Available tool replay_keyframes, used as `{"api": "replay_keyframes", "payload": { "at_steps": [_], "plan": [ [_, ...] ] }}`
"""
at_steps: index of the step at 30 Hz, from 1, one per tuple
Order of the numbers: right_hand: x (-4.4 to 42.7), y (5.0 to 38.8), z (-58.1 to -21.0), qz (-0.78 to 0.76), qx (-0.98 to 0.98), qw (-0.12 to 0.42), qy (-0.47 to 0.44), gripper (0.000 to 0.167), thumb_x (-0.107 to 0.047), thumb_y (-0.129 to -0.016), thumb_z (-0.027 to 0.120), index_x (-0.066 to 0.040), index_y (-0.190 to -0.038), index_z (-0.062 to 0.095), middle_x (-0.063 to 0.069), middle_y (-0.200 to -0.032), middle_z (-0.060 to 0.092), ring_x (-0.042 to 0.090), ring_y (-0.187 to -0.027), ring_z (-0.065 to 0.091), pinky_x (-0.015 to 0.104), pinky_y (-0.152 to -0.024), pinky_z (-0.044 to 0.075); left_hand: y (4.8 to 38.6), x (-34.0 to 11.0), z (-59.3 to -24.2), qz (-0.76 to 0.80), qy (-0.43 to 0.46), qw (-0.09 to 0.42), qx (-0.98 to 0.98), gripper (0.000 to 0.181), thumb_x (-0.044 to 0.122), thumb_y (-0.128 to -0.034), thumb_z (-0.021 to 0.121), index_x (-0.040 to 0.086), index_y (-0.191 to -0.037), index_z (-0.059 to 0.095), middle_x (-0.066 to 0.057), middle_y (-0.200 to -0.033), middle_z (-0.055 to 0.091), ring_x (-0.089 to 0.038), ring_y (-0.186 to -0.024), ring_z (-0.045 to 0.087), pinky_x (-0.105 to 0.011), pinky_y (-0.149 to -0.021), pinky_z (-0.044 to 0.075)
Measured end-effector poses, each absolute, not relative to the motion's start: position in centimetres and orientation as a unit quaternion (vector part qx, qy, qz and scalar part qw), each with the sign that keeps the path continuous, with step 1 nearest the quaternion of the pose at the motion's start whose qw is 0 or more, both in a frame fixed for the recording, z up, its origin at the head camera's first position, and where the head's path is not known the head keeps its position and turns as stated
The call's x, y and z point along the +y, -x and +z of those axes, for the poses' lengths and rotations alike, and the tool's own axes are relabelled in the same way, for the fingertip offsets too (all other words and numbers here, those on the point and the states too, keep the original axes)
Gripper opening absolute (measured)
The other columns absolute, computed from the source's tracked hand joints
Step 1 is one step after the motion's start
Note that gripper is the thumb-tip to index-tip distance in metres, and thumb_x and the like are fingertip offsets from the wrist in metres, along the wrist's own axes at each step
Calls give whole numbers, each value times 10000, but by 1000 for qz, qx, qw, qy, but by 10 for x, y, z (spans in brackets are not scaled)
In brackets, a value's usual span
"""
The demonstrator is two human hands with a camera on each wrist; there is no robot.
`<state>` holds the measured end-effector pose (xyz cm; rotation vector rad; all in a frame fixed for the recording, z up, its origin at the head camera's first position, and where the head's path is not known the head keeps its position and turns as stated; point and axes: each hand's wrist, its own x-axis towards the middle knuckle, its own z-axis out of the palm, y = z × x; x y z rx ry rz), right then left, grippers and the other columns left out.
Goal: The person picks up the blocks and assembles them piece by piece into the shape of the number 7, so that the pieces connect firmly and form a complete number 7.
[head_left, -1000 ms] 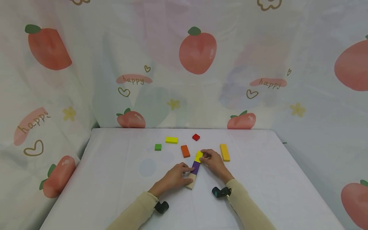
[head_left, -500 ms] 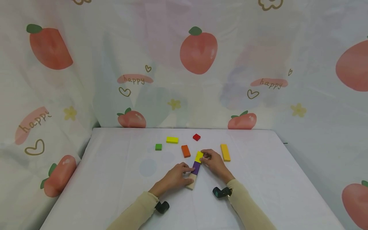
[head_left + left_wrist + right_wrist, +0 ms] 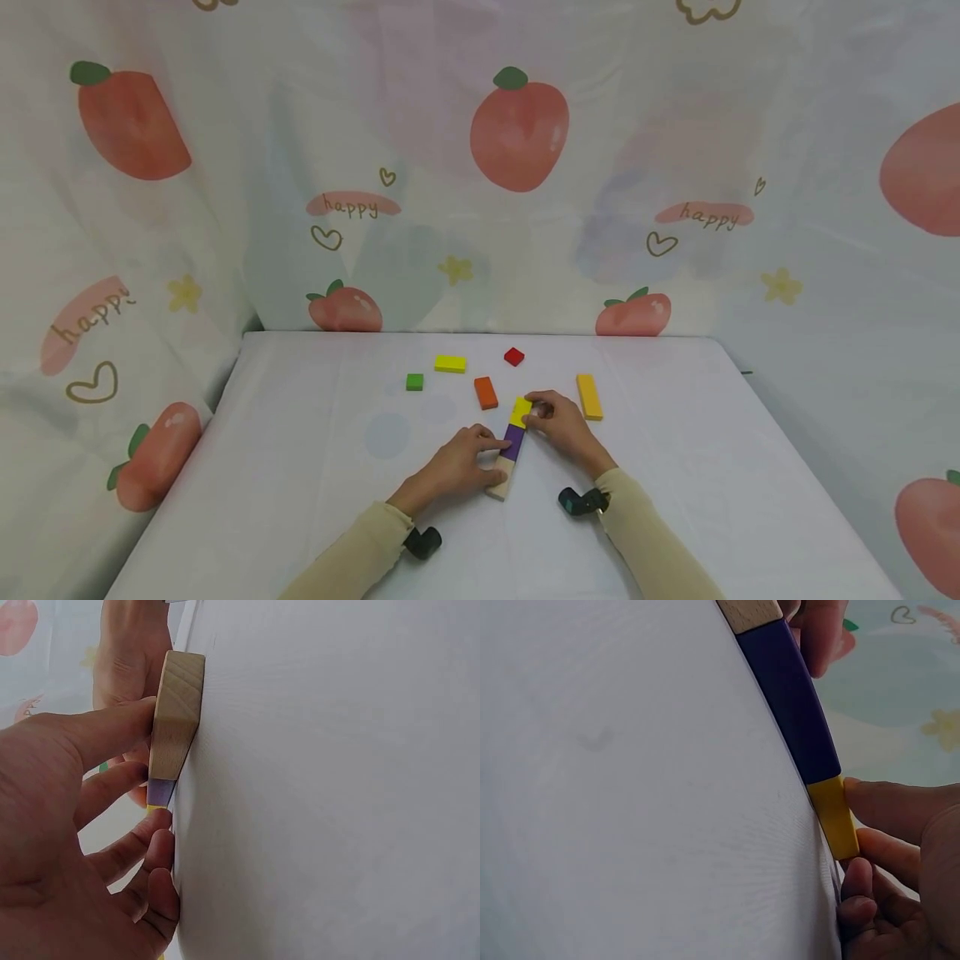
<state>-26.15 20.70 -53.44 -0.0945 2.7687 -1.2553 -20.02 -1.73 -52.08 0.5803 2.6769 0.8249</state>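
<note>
- Slid very slightly toward the near side since half a second ago, measured against the scattered pieces: plain wood block (image 3: pixel 502 487), purple block (image 3: pixel 515 441) and yellow end block (image 3: pixel 520 410), end to end in one slanting line near the middle of the white tabletop (image 3: pixel 300 467).
- Shifted along with that line, finger contacts much as before: left hand (image 3: pixel 453 464) and right hand (image 3: pixel 562 425).
- Clamped on the yellow end block: right hand, thumb near the purple joint, forefinger by the far end.
- Thumb and forefinger held apart: left hand, thumb touching the plain wood block, forefinger reaching onto the purple block.
- Unmoved beyond the line: green block (image 3: pixel 415 382), lemon bar (image 3: pixel 450 364), orange block (image 3: pixel 486 392), red block (image 3: pixel 513 357); farther right, amber bar (image 3: pixel 589 397).
- In the left wrist view, mere slivers of purple and yellow past the wood; right hand partly behind it.
- Cut off atop the right wrist view: plain wood block and left fingers.
- Cut off below in the head view: both sleeves (image 3: pixel 360 546), tabletop's near part.
- Hidden from above: right hand's remaining fingers.
</note>
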Motion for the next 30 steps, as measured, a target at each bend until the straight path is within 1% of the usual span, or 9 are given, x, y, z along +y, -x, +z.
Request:
{"api": "replay_keyframes", "payload": {
  "at_steps": [10, 20, 26, 30],
  "plan": [
    [209, 262, -537, -416, 907, 44, 38, 389, -239, -877, 740, -194, -1251, 645, 26, -949, 568, 193, -898, 506, 304, -789, 425, 202, -16, -522, 285, -206, 127, 927, 486, 391, -873, 730, 343, -1340, 606, 21, -1251, 576, -161, -1137, 522, -368, -950, 511],
    [208, 261, -537, -419, 907, 40, 36, 393, -236, -872, 743, -175, -1247, 647, 30, -950, 581, 189, -885, 507, 285, -771, 425, 212, -7, -520, 255, -197, 103, 941, 540, 409, -884, 711, 274, -1387, 564, 31, -1227, 624, -158, -1121, 555, -363, -947, 520],
    [207, 261, -535, -416, 908, 41, 33, 389, -229, -873, 742, -172, -1246, 648, 30, -951, 585, 182, -876, 505, 264, -748, 418, 222, -2, -518, 254, -197, 99, 942, 527, 391, -899, 699, 285, -1395, 555, 18, -1285, 610, -170, -1172, 549, -376, -986, 514],
    [206, 261, -533, -415, 908, 44, 32, 391, -230, -874, 743, -169, -1247, 646, 36, -958, 589, 185, -874, 506, 272, -749, 419, 226, 2, -517, 257, -193, 98, 942, 522, 387, -906, 691, 299, -1401, 550, 6, -1294, 601, -179, -1179, 544, -380, -987, 513]
  ]
}}
